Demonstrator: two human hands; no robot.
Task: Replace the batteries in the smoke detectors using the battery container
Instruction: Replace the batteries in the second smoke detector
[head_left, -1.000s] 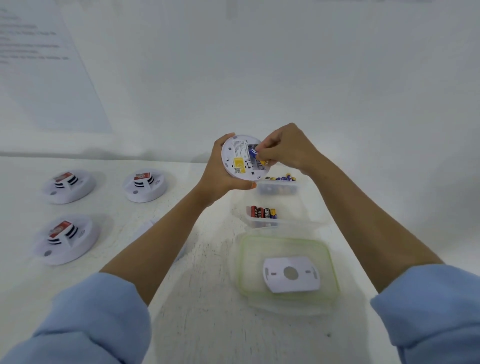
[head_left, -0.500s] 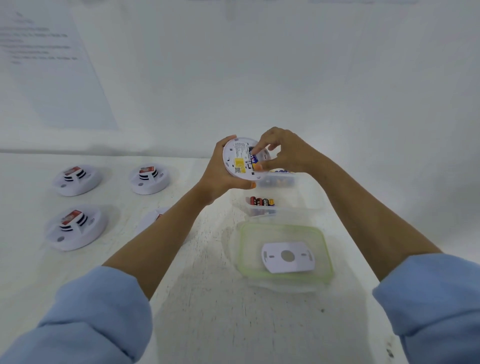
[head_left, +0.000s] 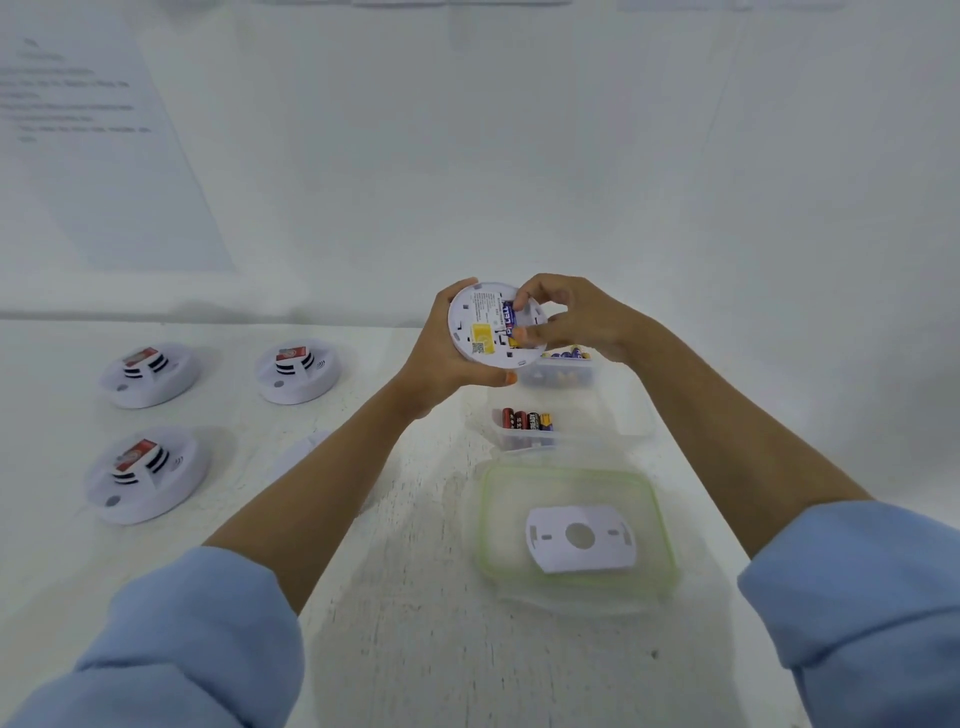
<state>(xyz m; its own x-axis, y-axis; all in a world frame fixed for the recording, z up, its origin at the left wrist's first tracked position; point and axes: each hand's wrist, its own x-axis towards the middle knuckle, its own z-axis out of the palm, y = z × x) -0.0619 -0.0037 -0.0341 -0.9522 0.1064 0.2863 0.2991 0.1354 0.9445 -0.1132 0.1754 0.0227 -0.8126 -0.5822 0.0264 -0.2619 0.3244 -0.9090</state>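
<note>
**Seating a cell.** We see the left hand cup a round, white plastic smoke detector by its rim, its back tilted towards us so the bay lies exposed. The right hand pinches a blue cylindrical battery endwise in that bay, apparently to seat it. The clear battery container stands just beneath on the table, handy for reaching. Its green-sealed lid holds a flat white mounting plate.
</note>
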